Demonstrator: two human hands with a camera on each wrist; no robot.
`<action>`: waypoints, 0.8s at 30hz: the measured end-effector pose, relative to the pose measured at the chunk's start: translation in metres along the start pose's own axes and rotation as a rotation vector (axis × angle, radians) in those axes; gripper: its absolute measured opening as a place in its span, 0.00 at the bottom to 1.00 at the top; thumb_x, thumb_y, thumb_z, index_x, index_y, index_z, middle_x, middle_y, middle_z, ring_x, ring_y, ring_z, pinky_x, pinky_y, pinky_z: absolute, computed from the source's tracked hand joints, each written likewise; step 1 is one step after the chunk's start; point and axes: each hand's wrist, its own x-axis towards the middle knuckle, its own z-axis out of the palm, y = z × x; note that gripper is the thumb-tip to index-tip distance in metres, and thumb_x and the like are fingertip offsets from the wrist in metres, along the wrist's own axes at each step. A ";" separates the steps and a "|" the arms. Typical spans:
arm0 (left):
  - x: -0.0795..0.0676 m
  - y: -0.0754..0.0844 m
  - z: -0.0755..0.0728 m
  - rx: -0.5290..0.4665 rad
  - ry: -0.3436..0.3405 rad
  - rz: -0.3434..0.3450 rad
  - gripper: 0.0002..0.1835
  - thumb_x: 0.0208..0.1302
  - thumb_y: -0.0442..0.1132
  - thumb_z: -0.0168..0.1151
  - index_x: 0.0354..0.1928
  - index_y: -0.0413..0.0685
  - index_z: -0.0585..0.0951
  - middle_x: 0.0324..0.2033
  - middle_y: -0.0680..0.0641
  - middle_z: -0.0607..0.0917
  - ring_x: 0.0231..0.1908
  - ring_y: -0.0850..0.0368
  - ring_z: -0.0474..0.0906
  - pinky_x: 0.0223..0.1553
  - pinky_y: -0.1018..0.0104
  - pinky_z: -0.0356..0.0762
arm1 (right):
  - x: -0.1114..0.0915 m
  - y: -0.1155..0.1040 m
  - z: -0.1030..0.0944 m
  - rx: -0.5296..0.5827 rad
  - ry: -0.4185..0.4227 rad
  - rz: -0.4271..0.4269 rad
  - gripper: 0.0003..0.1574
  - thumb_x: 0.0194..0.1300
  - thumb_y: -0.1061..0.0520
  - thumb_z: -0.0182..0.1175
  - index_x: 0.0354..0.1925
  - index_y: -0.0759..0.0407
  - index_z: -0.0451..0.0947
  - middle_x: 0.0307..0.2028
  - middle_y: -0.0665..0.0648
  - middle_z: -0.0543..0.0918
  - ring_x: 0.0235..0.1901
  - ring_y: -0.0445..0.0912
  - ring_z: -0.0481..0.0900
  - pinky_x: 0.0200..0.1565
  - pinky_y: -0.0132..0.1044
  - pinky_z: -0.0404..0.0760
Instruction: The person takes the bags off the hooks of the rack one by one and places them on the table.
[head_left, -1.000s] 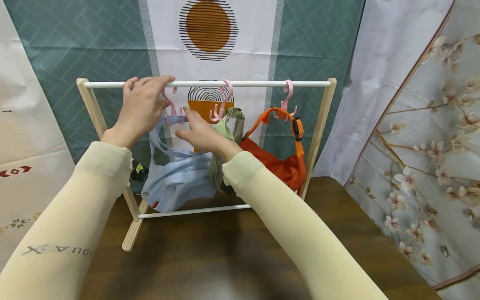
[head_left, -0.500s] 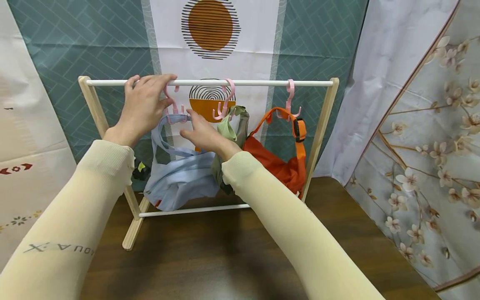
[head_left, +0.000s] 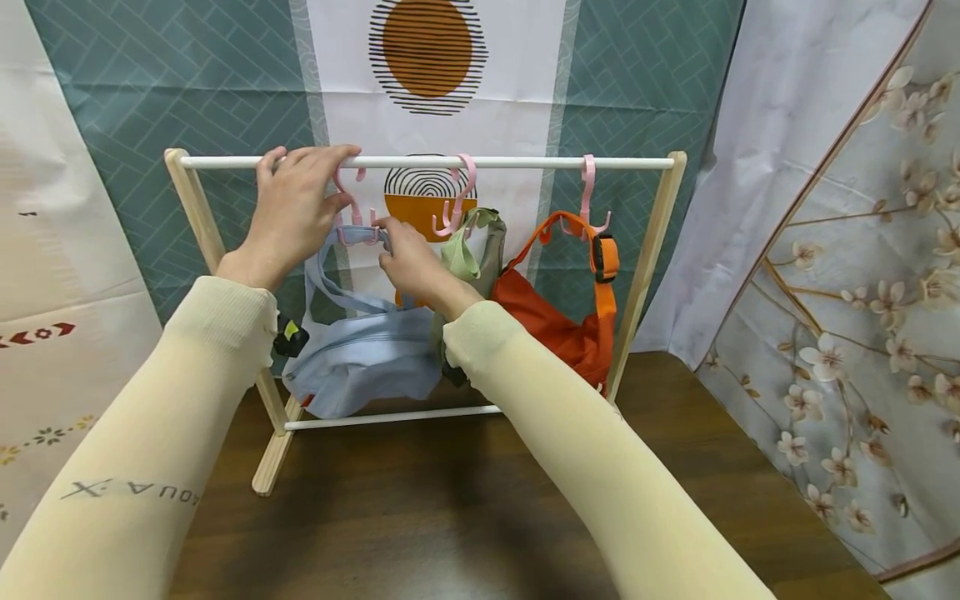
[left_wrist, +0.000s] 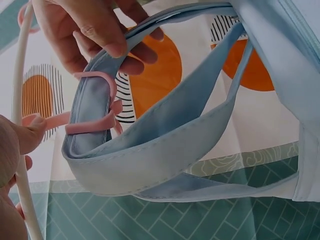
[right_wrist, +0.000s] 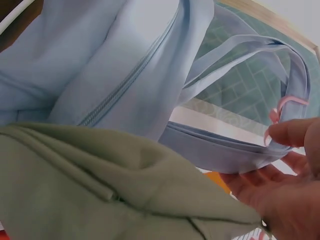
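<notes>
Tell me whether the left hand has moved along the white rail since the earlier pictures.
No. Judged against the left wooden post in the head view, the left hand keeps its spot on the white rail.

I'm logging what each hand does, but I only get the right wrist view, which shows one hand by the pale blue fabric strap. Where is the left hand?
Observer: The head view shows the left hand over the slender white rail, toward the rail's left end.
Operator: Is it near the pink plastic hook that bears the strap?
Observer: Yes; in the left wrist view its thumb appears to touch that hook's stem.
Operator: And what hangs past the olive green fabric bag?
Observer: The head view shows a red-orange fabric bag on a separate pink plastic hook.
</notes>
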 end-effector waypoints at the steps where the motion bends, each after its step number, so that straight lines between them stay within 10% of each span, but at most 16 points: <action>1: 0.000 0.000 0.000 -0.002 -0.001 0.001 0.32 0.72 0.32 0.65 0.76 0.52 0.71 0.67 0.40 0.78 0.72 0.39 0.65 0.77 0.43 0.37 | 0.000 0.000 0.000 -0.011 0.022 -0.002 0.28 0.78 0.64 0.53 0.73 0.61 0.67 0.63 0.62 0.78 0.61 0.50 0.75 0.63 0.37 0.71; 24: 0.002 0.000 -0.003 -0.016 -0.026 -0.017 0.32 0.72 0.32 0.66 0.75 0.52 0.71 0.66 0.40 0.79 0.72 0.40 0.65 0.77 0.43 0.36 | 0.002 -0.014 -0.014 -0.034 0.108 -0.021 0.19 0.78 0.66 0.53 0.63 0.60 0.79 0.58 0.57 0.83 0.50 0.47 0.76 0.52 0.33 0.71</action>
